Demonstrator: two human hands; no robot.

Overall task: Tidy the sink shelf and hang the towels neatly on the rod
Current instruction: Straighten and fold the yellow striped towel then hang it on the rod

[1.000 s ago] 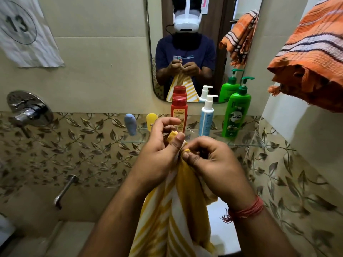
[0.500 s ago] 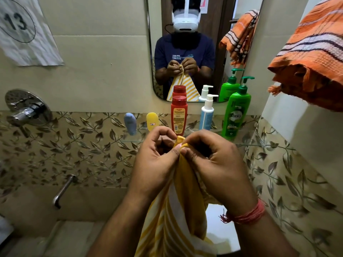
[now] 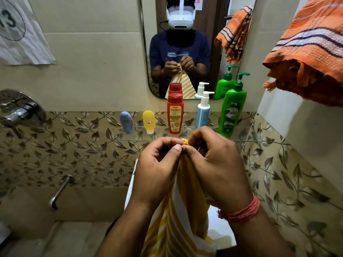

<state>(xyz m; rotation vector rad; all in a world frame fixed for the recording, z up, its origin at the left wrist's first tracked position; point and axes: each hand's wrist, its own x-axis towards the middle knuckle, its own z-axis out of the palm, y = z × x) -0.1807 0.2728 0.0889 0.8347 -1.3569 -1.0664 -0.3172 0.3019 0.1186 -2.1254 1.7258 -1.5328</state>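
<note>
A yellow and white striped towel (image 3: 178,219) hangs down in front of me from one bunched corner. My left hand (image 3: 157,167) and my right hand (image 3: 213,164) pinch that corner together, thumbs touching, just below the glass shelf (image 3: 130,138). On the shelf stand a small blue tube (image 3: 126,122), a small yellow tube (image 3: 149,121), a red bottle (image 3: 175,114), a white and blue pump bottle (image 3: 202,111) and a green pump bottle (image 3: 233,106). An orange striped towel (image 3: 308,51) hangs bunched at the upper right; the rod under it is hidden.
A mirror (image 3: 196,45) above the shelf reflects me and the towels. A chrome mixer knob (image 3: 20,108) and spout (image 3: 60,191) stick out of the left wall. The white sink (image 3: 220,227) lies below my hands, mostly hidden.
Both hands have risen slightly with the towel corner and closed tighter together, thumbs now meeting over the bunched corner. The shelf items have not moved.
</note>
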